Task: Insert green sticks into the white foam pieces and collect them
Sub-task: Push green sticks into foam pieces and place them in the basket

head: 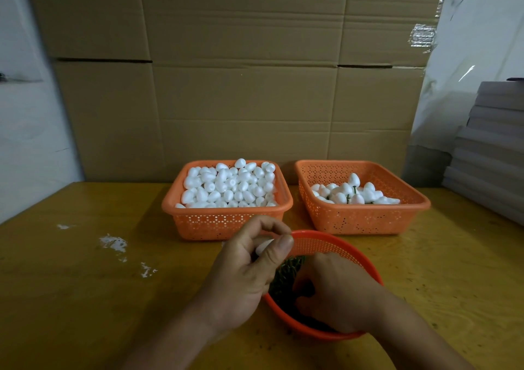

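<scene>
Three orange baskets sit on the yellow table (85,256). The round bowl (320,244) is closest to the person, and it holds a pile of green sticks (286,276).

Behind the round bowl and a bit to its left is the full basket (226,222). It is heaped high with plain white foam pieces (226,185). None of these seem to have a stick in them.

Behind the round bowl and to its right is the second basket (365,219). It holds a small pile of finished pieces (354,193). Bits of green show between a few of them.

The left hand (249,273) is at the left edge of the round bowl. Its thumb and fingers are pinched shut around one white foam piece (263,246), holding it up just above the rim.

The right hand (337,293) is down inside the round bowl, on top of the sticks. Its fingers are curled under and hidden, so nobody can tell if it has a stick pinched or not.

Some white crumbs (113,242) lie on the table, well to the left of the round bowl.

It looks like the job is only a little way done. The finished pile is small and the plain pile is very big. The piece in the left hand has no stick showing yet, so it likely needs one pushed in, and then it can go in the second basket.
</scene>
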{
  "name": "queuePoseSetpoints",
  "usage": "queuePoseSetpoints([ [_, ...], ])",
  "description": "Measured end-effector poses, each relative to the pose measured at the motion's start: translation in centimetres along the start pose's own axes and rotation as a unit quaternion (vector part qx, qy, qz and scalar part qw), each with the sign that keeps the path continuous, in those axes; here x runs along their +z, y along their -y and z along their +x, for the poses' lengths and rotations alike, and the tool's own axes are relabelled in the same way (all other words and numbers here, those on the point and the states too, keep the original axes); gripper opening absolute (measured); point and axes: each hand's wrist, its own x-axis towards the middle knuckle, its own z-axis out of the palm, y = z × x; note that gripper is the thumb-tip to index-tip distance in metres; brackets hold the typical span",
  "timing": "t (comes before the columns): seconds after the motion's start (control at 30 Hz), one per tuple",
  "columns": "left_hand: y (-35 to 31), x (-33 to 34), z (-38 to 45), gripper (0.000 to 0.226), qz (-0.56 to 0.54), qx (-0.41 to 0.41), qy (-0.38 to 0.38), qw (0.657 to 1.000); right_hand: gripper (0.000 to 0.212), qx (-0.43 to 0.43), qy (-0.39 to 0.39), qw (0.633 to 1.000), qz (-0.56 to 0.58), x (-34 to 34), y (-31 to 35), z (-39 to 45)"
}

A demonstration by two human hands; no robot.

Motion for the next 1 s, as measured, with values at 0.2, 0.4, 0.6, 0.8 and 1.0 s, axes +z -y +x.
queuePoseSetpoints([
  [0.2, -0.2, -0.2, 0.0, 0.03, -0.11, -0.068, -0.024, 0.991, 0.01, 0.0, -0.013, 0.999, 0.041, 0.3, 0.0, 0.0],
  [0.4, -0.6, 0.0, 0.1, 0.054, -0.183, -0.127, -0.058, 0.973, 0.012, 0.0, -0.074, 0.991, 0.112, 0.0, -0.6, 0.1],
  [0.6, -0.5, -0.7, 0.3, 0.037, -0.295, -0.168, -0.015, 0.94, 0.015, 0.008, -0.228, 0.918, 0.324, -0.5, -0.6, 0.0],
  [0.8, -0.5, -1.0, 0.4, 0.035, -0.301, -0.166, -0.009, 0.939, 0.017, -0.072, -0.269, 0.755, 0.593, -1.3, 0.6, -0.8],
  [1.0, -0.6, -1.0, 0.2, 0.03, -0.292, -0.166, -0.014, 0.942, 0.018, -0.116, -0.236, 0.707, 0.656, -0.9, 0.8, -0.6],
])
